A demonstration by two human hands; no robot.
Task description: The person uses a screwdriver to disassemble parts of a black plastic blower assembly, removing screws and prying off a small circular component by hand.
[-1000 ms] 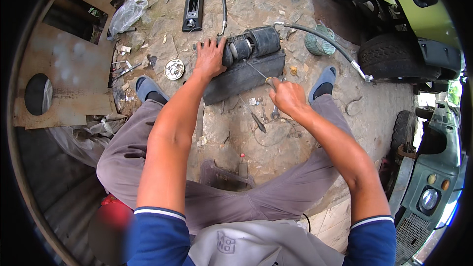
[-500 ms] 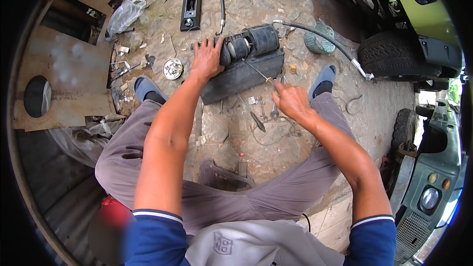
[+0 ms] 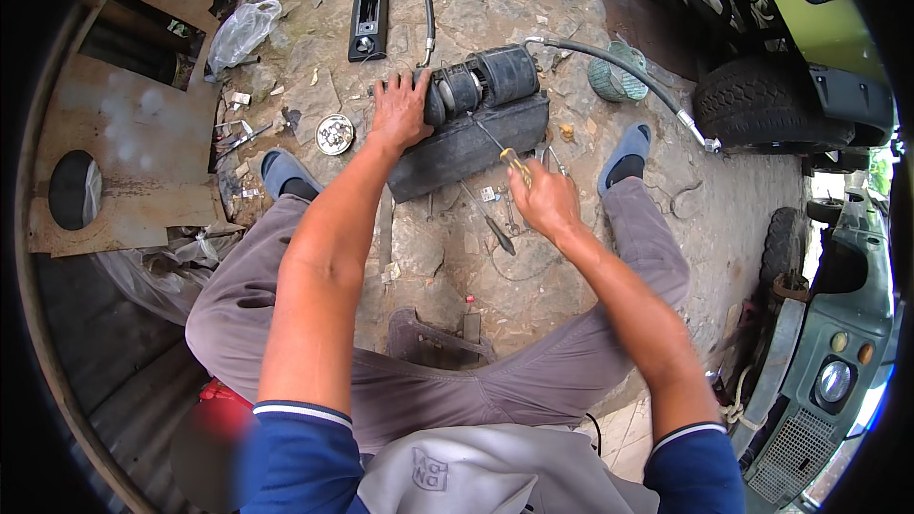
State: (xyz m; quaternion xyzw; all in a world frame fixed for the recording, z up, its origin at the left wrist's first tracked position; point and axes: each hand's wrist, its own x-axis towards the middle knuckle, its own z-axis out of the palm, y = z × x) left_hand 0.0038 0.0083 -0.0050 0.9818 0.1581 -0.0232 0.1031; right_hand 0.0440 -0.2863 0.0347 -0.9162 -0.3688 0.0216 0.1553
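Note:
On the rough stone ground between my feet sits a black blower unit (image 3: pixel 466 148), with rounded drum sections along its far side and a long flat housing nearer me. My left hand (image 3: pixel 401 112) rests on its left end, fingers spread over the rounded part. A screwdriver (image 3: pixel 515 165) with a yellowish handle is in my right hand (image 3: pixel 546 198), the fingers closed around the handle. Its shaft slants up and left to the gap between drums and housing; the exact contact of the tip is too small to make out.
A hose (image 3: pixel 619 62) runs from the unit to the right. Another hose (image 3: pixel 427 5) and a long black panel (image 3: pixel 369 9) lie beyond. Nearby are a round dish of small parts (image 3: pixel 334 134), a dark-handled tool (image 3: pixel 500 236), a wrench (image 3: pixel 512 214), a green mesh basket (image 3: pixel 619 81) and vehicles at right.
My right hand has shifted slightly left and turned, so more of the screwdriver's handle shows. My left hand stays on the blower unit, which has not visibly moved.

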